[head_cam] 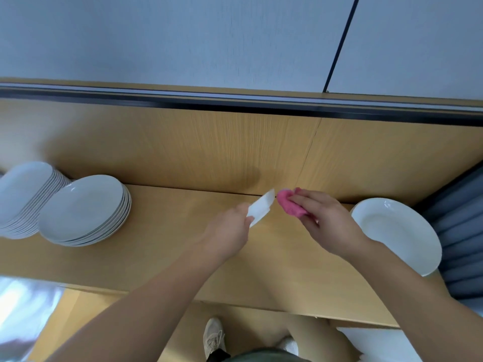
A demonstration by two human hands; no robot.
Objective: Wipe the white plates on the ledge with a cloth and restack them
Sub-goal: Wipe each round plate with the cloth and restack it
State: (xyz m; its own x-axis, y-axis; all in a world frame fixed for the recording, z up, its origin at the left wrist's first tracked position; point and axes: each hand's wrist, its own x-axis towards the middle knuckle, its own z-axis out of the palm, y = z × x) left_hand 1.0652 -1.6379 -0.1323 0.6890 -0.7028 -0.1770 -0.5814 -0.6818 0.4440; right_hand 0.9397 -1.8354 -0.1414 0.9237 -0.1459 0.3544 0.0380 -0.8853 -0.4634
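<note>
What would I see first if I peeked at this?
The bright pink cloth in the right hand, mid-picture above the wooden ledge, beside the white plate that the left hand holds edge-on. Then two stacks of round white plates at the left, and a lone white plate at the right.

Soft even daylight, motion blur, wide-angle edge distortion

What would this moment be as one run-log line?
left hand: holds white ceramic plate edge-on | right hand: grips pink cloth beside it | wooden ledge: tall plate stack, short plate stack left; single white plate right
</note>
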